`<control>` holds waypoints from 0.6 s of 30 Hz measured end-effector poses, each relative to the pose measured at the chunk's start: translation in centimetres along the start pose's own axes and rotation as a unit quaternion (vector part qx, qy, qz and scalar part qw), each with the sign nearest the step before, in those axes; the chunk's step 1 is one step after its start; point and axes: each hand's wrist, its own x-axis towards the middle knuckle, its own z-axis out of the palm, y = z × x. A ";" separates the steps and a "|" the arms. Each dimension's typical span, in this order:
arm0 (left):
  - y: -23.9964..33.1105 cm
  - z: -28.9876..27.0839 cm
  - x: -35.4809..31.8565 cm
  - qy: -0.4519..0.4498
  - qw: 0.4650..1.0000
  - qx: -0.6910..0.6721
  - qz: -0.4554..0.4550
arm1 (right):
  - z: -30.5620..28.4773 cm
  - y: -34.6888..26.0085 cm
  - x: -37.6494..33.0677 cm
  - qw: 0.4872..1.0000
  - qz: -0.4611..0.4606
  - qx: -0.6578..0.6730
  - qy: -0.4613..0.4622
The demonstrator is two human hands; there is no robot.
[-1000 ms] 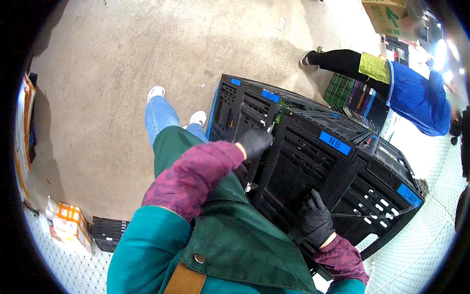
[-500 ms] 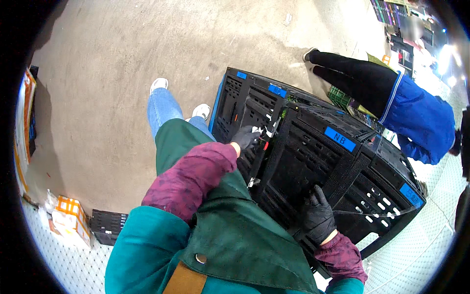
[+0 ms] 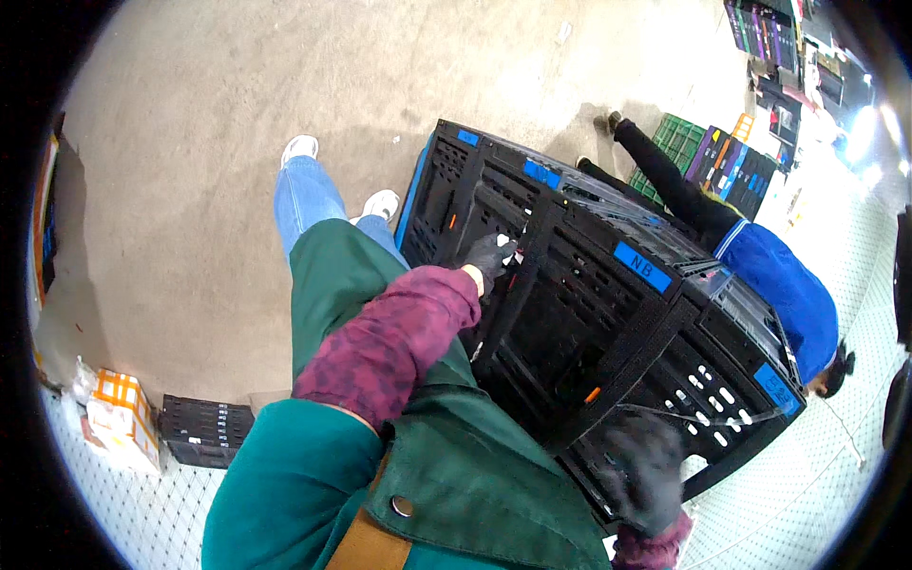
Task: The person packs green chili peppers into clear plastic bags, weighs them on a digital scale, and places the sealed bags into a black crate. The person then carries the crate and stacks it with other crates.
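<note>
1. Your left hand (image 3: 489, 255), gloved, curls its fingers into the lattice wall of the stacked black crates (image 3: 608, 323), which lean against your apron (image 3: 475, 475); hook deeper before you take weight
2. Your right hand (image 3: 646, 470) is blurred at the stack's lower corner; you cannot tell its grip, so set it firmly
3. Mind the strap (image 3: 646, 332) and the person in blue (image 3: 784, 294) bending just behind

A bare concrete floor (image 3: 190, 190) carries a stack of black folded crates (image 3: 608, 323), strapped together. Well to the left of the stack lie an orange-checked carton (image 3: 122, 418) and a flat black crate (image 3: 204, 432); beyond the stack stands a green crate (image 3: 679, 142).
</note>
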 end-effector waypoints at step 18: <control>-0.2 -5.2 -1.6 -0.015 0.985 0.144 0.095 | 1.9 3.2 -4.5 0.803 0.252 0.202 0.500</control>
